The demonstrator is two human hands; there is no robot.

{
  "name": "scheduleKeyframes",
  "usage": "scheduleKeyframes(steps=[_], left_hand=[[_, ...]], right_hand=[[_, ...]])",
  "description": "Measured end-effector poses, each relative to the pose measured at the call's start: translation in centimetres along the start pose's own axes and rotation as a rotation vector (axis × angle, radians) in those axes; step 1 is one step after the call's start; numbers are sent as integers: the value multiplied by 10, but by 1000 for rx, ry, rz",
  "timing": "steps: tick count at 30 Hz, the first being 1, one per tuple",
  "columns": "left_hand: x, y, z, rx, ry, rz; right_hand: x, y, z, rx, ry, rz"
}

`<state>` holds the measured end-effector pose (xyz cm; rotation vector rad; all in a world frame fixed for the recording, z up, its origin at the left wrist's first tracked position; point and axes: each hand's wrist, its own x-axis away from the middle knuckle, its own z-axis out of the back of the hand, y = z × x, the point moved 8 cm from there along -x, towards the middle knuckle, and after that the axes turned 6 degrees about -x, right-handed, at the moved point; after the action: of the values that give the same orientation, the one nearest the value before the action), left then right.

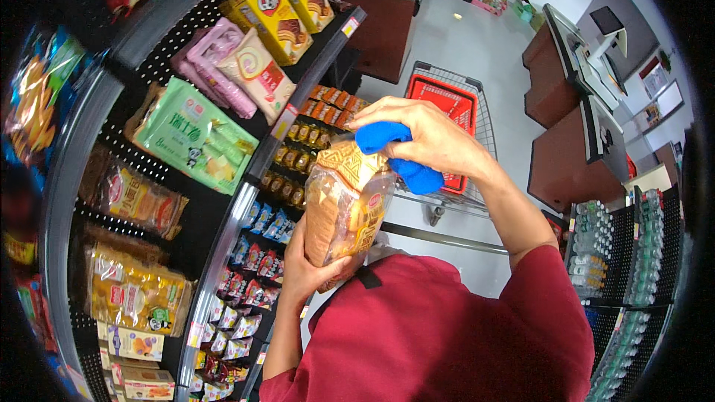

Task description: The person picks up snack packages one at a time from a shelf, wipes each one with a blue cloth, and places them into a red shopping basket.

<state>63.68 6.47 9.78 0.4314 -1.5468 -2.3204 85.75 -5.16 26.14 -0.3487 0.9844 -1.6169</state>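
My left hand (pixel 313 265) grips the lower end of a clear plastic bag of small bread loaves (pixel 349 206), which I hold upright before my chest. In my right hand (pixel 433 137) is a bright blue cloth (pixel 416 176), bunched under the fingers. That cloth is at the top of the bread bag, by its gold patterned end. Beside the bag on the left, a black shelf (pixel 223 209) carries a green pack of Swiss rolls (pixel 195 134), a brown bread pack (pixel 139 198) and a yellow snack pack (pixel 137 290).
Yellow cake boxes (pixel 276 19) stand farther along the shelf, above rows of small wrapped snacks (pixel 262 262). A shopping cart (pixel 486 123) holding a red basket (pixel 435 89) is just past my right hand. Brown checkout counters (pixel 578 151) and bottle shelves (pixel 628 301) are to the right.
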Motion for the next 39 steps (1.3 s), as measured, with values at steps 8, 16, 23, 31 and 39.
scheduleKeyframes(steps=[8, 16, 23, 31, 39], left_hand=[[-80, 40, -52, -13, -150, -141], [-100, 8, -65, 6, 42, -31], [-44, -66, -64, 135, 123, 306], [7, -101, -62, 203, 244, 415], [14, -74, -6, -31, 400, 357]], right_hand=[[28, 44, 67, -83, 156, -90], [82, 76, 130, 218, 342, -331], [150, 252, 118, 289, 458, -621], [210, 469, 40, 561, 418, -877], [223, 521, -63, 302, 142, -695]])
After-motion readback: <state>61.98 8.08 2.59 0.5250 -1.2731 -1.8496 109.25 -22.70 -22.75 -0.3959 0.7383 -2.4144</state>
